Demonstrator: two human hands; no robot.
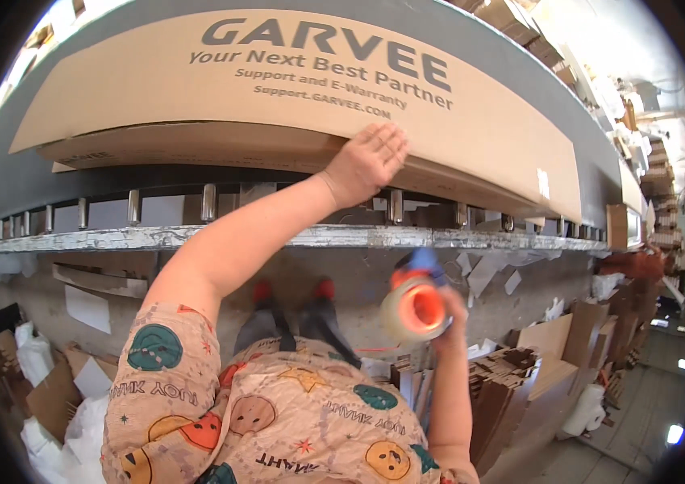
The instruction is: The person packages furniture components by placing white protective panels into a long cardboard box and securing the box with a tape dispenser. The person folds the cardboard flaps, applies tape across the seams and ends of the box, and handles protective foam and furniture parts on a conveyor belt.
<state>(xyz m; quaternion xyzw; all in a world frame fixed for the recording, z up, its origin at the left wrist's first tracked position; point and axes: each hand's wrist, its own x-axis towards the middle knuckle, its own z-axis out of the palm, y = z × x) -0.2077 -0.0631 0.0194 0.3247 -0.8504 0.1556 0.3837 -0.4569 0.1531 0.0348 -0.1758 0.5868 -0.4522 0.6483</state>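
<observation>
A long brown cardboard box with dark printing lies across a dark conveyor belt. Along the near side its top panel overhangs the lower box body, and a dark gap shows between them toward the left. My left hand rests flat on the near edge of the top panel, fingers stretched out and holding nothing. Lower right, apart from the box, my right hand grips a tape dispenser with a blue part and a roll of clear tape around an orange-red core. Motion blurs the dispenser slightly.
A worn metal rail with short rollers runs along the conveyor's near side. Stacked flat cardboard stands at right. White plastic wrapping and cardboard scraps lie at lower left. Paper scraps litter the floor beneath the rail.
</observation>
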